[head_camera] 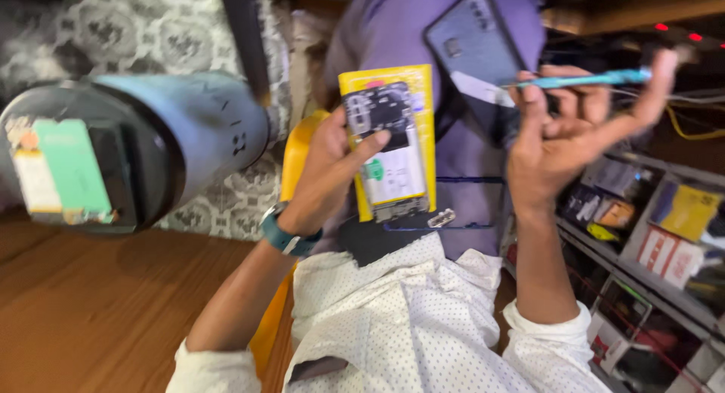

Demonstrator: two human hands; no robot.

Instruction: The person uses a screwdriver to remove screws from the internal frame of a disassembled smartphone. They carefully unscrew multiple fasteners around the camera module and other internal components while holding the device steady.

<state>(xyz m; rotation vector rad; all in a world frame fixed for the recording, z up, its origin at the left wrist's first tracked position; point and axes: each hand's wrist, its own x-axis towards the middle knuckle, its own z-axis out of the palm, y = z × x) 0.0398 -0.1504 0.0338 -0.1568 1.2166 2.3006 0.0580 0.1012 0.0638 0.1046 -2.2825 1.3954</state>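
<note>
My left hand (326,172) grips an opened phone (389,147) with a yellow frame, its circuit board and battery showing, thumb laid across its middle. My right hand (570,125) is raised to the right and holds a dark phone back cover (472,49) together with a thin blue tool (581,80) that points left. A teal watch (285,236) sits on my left wrist. Both hands hover over my lap in purple trousers (464,197).
A grey cylindrical device (136,147) with a dark round face lies at the left on a wooden table (98,310). Shelves (649,227) with small boxes and parts stand at the right. A patterned surface (136,27) lies beyond.
</note>
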